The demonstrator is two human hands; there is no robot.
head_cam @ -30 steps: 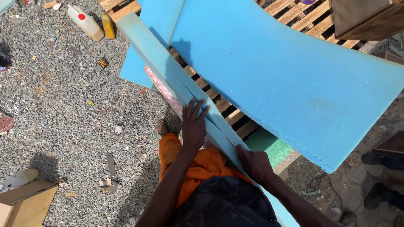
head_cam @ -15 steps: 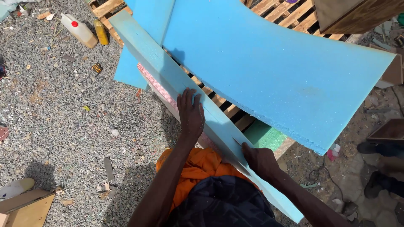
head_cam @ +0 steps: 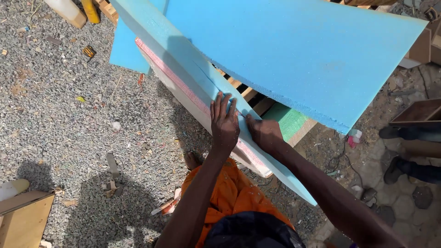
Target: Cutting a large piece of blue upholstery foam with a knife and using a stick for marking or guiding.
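Pressing flat on the long blue foam strip (head_cam: pixel 183 59), the left hand (head_cam: pixel 224 123) lies palm down with fingers spread and straight, gripping nothing. Right hand (head_cam: pixel 264 133) sits just beside it on the same strip, fingers curled toward a thin cut line in the foam; whether it holds a blade cannot be told.

Strip runs diagonally from upper left to lower right, its lower end jutting free past the person's arm. Along its left edge shows a pale board with a pink patterned band (head_cam: pixel 193 98), touching the strip's underside.

Large blue foam sheet (head_cam: pixel 303 55) overhangs the strip from upper right, its lower edge close above both hands, its corner free on the right. Wooden pallet slats (head_cam: pixel 250 94) and a green panel (head_cam: pixel 289 120) show in the gap beneath.

Left of the strip: open gravel ground (head_cam: pixel 59 115), wide room, only small litter and a scrap of wood (head_cam: pixel 111 177). Plywood board (head_cam: pixel 23 216) at lower left corner. Right side is tighter: a brown box (head_cam: pixel 415 112) and another person's dark shoes (head_cam: pixel 399 167) on paving stones.
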